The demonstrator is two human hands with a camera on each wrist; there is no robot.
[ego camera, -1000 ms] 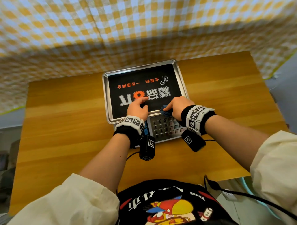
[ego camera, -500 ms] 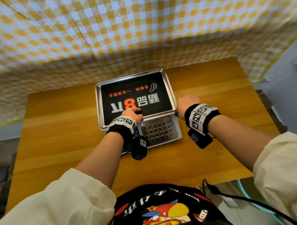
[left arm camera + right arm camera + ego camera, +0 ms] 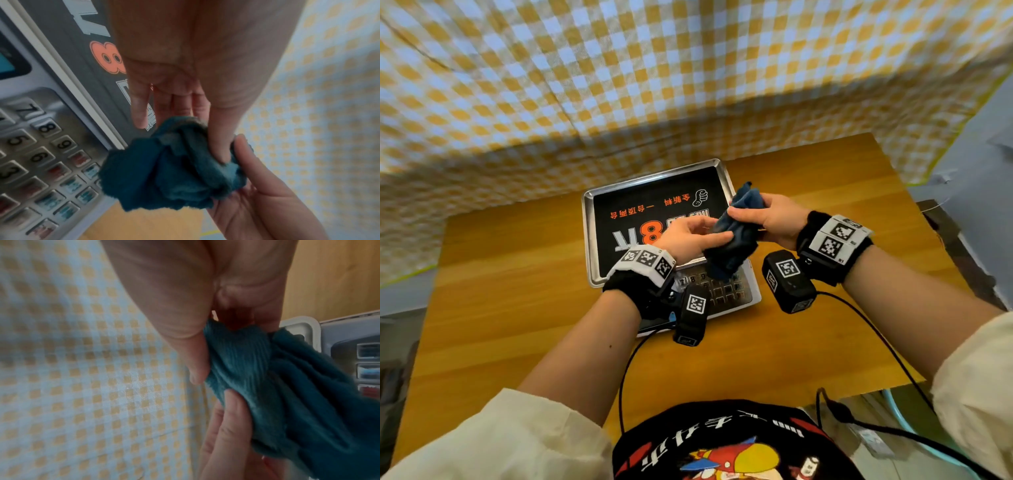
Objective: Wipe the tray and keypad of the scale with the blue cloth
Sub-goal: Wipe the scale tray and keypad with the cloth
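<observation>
Now both hands' fingers, left hand (image 3: 690, 236) and right hand (image 3: 774, 219), pinching blue cloth (image 3: 736, 236) above scale (image 3: 751, 291)

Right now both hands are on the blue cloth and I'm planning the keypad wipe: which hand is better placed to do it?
Probably the right hand: it grips the blue cloth bunched in its fingers, while the left hand only pinches its edge. The cloth hangs over the keypad.

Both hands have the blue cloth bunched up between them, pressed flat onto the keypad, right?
Not pressed flat. The left hand and right hand do hold the bunched blue cloth, but lifted in the air above the keypad, as the head view shows.
</observation>
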